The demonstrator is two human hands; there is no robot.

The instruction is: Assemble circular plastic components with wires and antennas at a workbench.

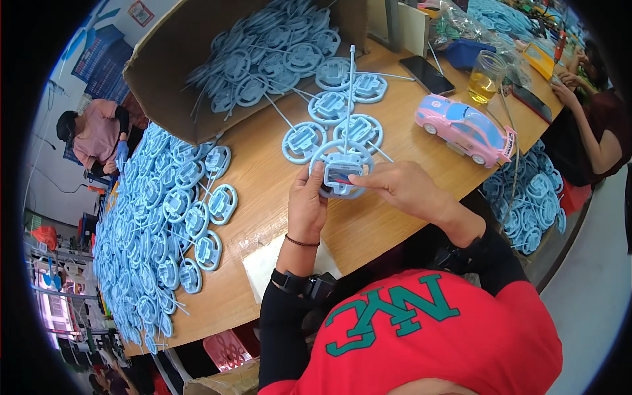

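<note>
My left hand (pixel 308 209) grips a light blue toy steering-wheel controller (pixel 340 156) by its left rim, with its long antenna rod pointing up and away. The open compartment in the wheel's middle faces me and shows something dark and red inside. My right hand (pixel 409 192) reaches to that compartment from the right, its fingers closed and the tips at the compartment's edge. What those fingertips pinch, if anything, is hidden. Just beyond lie several matching controllers (pixel 303 141) on the wooden table (pixel 263 187).
A cardboard box (pixel 164 99) on its side spills more controllers. A large heap of them (pixel 151 217) covers the table's left. To the right are a pink toy car (pixel 464 128), a phone (pixel 426 74) and a glass of yellow liquid (pixel 486 79). Co-workers (pixel 99 135) sit around.
</note>
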